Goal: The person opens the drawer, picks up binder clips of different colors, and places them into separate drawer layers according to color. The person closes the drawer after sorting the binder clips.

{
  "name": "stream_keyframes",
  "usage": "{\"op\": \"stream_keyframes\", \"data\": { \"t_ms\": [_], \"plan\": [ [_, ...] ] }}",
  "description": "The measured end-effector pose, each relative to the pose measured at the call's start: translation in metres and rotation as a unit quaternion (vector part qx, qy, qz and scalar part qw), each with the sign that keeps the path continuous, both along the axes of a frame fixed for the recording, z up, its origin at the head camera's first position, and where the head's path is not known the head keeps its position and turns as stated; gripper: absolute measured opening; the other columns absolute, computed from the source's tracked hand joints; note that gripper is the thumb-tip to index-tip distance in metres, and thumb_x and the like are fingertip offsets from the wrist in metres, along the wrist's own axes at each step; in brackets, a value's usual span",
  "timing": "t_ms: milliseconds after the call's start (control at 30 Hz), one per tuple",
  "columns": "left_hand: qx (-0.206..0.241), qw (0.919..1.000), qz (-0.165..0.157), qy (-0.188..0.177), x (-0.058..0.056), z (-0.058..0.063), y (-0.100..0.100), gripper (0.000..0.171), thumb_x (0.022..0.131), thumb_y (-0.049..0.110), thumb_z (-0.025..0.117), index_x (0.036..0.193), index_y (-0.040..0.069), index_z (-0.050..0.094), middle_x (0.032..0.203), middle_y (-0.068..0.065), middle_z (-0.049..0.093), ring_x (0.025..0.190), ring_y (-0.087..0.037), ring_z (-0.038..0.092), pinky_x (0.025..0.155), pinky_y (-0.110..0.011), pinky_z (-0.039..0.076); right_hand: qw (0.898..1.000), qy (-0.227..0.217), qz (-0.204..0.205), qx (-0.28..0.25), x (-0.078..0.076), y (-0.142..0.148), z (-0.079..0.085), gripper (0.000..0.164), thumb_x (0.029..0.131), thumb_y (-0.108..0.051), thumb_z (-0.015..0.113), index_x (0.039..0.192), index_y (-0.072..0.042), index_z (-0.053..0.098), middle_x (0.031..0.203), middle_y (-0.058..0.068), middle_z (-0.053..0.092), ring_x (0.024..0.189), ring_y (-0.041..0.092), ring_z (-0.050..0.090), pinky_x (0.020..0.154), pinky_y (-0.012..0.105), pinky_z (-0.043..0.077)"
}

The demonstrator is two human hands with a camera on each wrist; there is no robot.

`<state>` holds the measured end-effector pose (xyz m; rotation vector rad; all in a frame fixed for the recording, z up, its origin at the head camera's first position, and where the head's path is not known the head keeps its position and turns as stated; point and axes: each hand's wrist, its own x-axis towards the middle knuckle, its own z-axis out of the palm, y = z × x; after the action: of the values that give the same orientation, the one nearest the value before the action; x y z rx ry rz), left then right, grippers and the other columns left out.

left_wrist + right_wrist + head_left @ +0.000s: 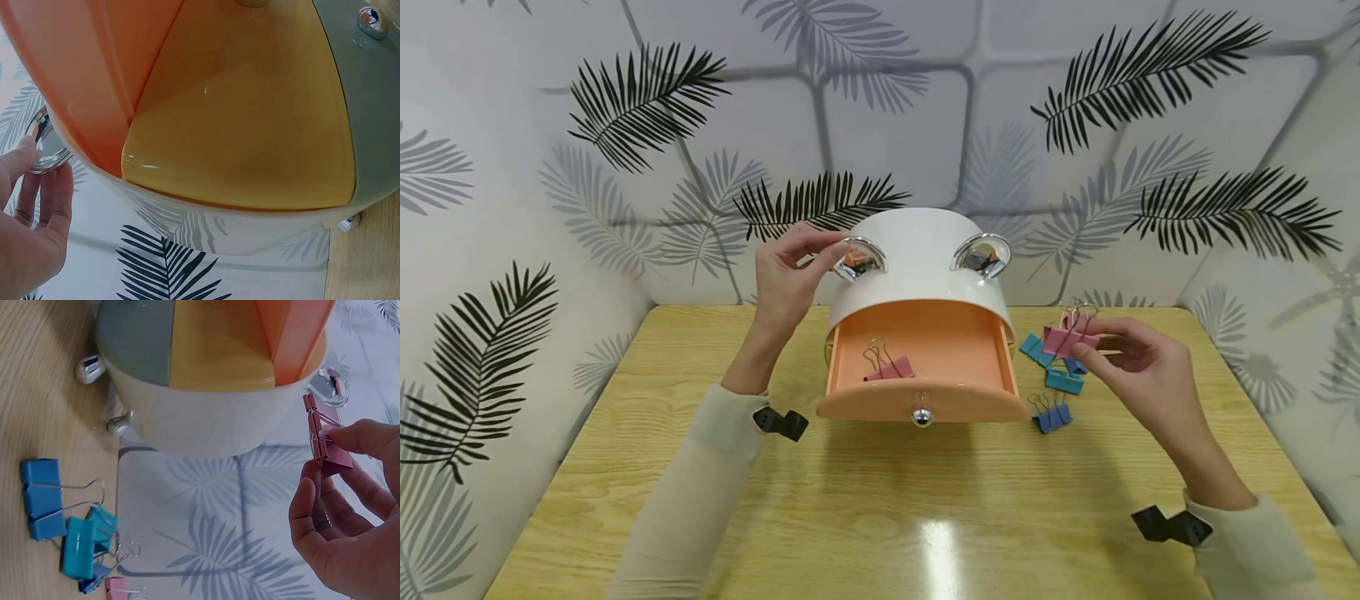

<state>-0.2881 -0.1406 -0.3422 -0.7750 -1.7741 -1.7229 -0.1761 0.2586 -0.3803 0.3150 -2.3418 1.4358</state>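
A white rounded drawer box (917, 250) with two chrome ring-shaped ears stands on the table, its orange top drawer (922, 404) pulled out. One pink binder clip (891, 369) lies inside that drawer. My left hand (790, 271) pinches the left chrome ring (55, 150) between thumb and fingers. To the right of the box, my right hand (1150, 367) holds pink binder clips (328, 440) between thumb and fingertips, raised above the table. Near this hand lie a teal binder clip (78, 547) and a blue binder clip (44, 499), among several others.
Below the orange drawer are a yellow drawer (244, 119) and a grey-green drawer (375, 106), both in place. A chrome knob (922, 417) juts from the orange drawer's front. The wooden table (880, 500) meets a leaf-patterned backdrop (895, 125) behind the box.
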Motion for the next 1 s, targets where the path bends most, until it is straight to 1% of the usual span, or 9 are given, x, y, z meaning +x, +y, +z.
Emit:
{"op": "stream_keyframes", "data": {
  "t_ms": [233, 367, 500, 667, 800, 1000],
  "plan": [
    [0.005, 1.0000, -0.002, -0.001, 0.000, 0.000, 0.000, 0.012, 0.089, -0.010, 0.074, 0.101, -0.011, 0.076, 0.085, -0.006, 0.065, 0.079, -0.013, 0.065, 0.063, -0.017, 0.049, 0.999, 0.025, 0.029, -0.002, 0.010, -0.015, 0.017, 0.024, 0.089, 0.004, 0.077, 0.113, 0.001, 0.073, 0.104, 0.000, 0.073, 0.092, 0.012, 0.069, 0.078, 0.015, 0.059],
    [0.003, 1.0000, -0.002, -0.001, 0.000, 0.000, 0.000, 0.012, 0.089, -0.010, 0.074, 0.101, -0.010, 0.076, 0.086, -0.004, 0.065, 0.080, -0.014, 0.066, 0.065, -0.018, 0.051, 0.998, 0.040, 0.051, -0.018, 0.014, -0.022, 0.024, 0.027, 0.088, 0.010, 0.075, 0.113, 0.004, 0.072, 0.104, 0.003, 0.072, 0.092, 0.014, 0.069, 0.081, 0.016, 0.059],
    [0.001, 1.0000, -0.001, 0.000, 0.001, 0.000, -0.001, 0.012, 0.089, -0.009, 0.074, 0.102, -0.010, 0.076, 0.086, -0.001, 0.066, 0.080, -0.015, 0.065, 0.064, -0.018, 0.050, 0.996, 0.053, 0.072, -0.026, 0.017, -0.029, 0.030, 0.029, 0.086, 0.013, 0.075, 0.113, 0.005, 0.072, 0.104, 0.005, 0.073, 0.092, 0.014, 0.069, 0.084, 0.017, 0.059],
    [-0.002, 1.0000, -0.001, -0.001, 0.000, -0.001, -0.002, 0.012, 0.090, -0.008, 0.074, 0.102, -0.009, 0.076, 0.086, 0.000, 0.066, 0.081, -0.015, 0.065, 0.063, -0.018, 0.051, 0.994, 0.058, 0.086, -0.022, 0.018, -0.039, 0.034, 0.030, 0.085, 0.013, 0.076, 0.113, 0.005, 0.073, 0.105, 0.004, 0.073, 0.092, 0.013, 0.071, 0.085, 0.018, 0.059],
    [-0.005, 1.0000, 0.002, -0.003, 0.000, -0.001, -0.002, 0.013, 0.090, -0.008, 0.074, 0.102, -0.009, 0.076, 0.087, -0.004, 0.067, 0.081, -0.015, 0.065, 0.064, -0.018, 0.053, 0.993, 0.057, 0.100, -0.023, 0.018, -0.048, 0.035, 0.028, 0.085, 0.014, 0.076, 0.111, 0.004, 0.072, 0.105, 0.005, 0.072, 0.090, 0.013, 0.071, 0.083, 0.018, 0.060],
    [-0.001, 1.0000, 0.000, 0.000, 0.000, 0.000, -0.001, 0.013, 0.089, -0.010, 0.074, 0.101, -0.010, 0.076, 0.087, -0.008, 0.067, 0.080, -0.014, 0.065, 0.065, -0.018, 0.053, 0.991, 0.052, 0.123, -0.015, 0.018, -0.058, 0.037, 0.029, 0.085, 0.013, 0.076, 0.112, 0.001, 0.072, 0.105, 0.007, 0.069, 0.089, 0.014, 0.070, 0.081, 0.019, 0.060]
  ]
}}
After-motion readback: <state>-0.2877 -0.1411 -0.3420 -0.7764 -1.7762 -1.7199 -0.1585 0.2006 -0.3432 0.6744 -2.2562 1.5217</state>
